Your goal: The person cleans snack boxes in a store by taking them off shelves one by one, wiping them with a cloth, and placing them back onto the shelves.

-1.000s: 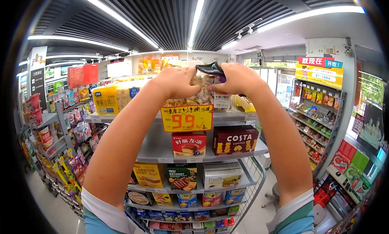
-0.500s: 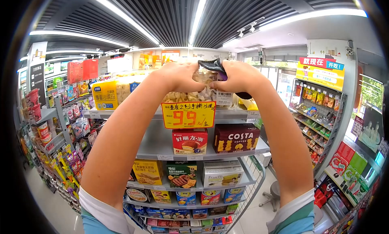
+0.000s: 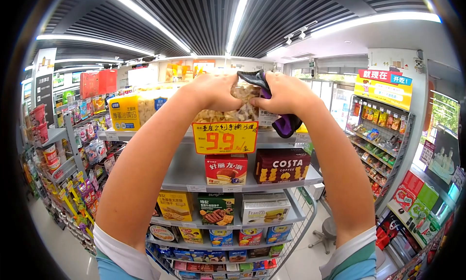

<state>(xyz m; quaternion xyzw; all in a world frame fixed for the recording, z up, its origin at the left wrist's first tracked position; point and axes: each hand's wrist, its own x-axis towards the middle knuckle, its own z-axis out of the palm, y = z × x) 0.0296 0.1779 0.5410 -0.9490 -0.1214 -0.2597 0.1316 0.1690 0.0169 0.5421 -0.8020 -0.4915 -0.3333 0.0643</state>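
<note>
Both my hands are raised over the top shelf, at a clear package of pale snack pieces point(image 3: 245, 96). My left hand point(image 3: 213, 92) rests against the package's left side, its fingertips hidden behind it. On the right, my right hand point(image 3: 285, 94) has its thumb on the package and grips a black and purple cloth point(image 3: 286, 126), part of which hangs below the hand. A yellow price sign point(image 3: 225, 138) with red 99 is just under my hands. To the left lies a yellow-labelled snack pack point(image 3: 125, 113).
Lower shelves hold a red box point(image 3: 226, 170), a brown COSTA box point(image 3: 282, 165) and a green box point(image 3: 216, 209). Snack racks stand at left and right point(image 3: 378, 134). A round stool point(image 3: 329, 227) is on the floor at the lower right.
The cloth at my right hand hangs lower and shows more purple than before. Both hands have stayed near the package, while the view has shifted slightly.
</note>
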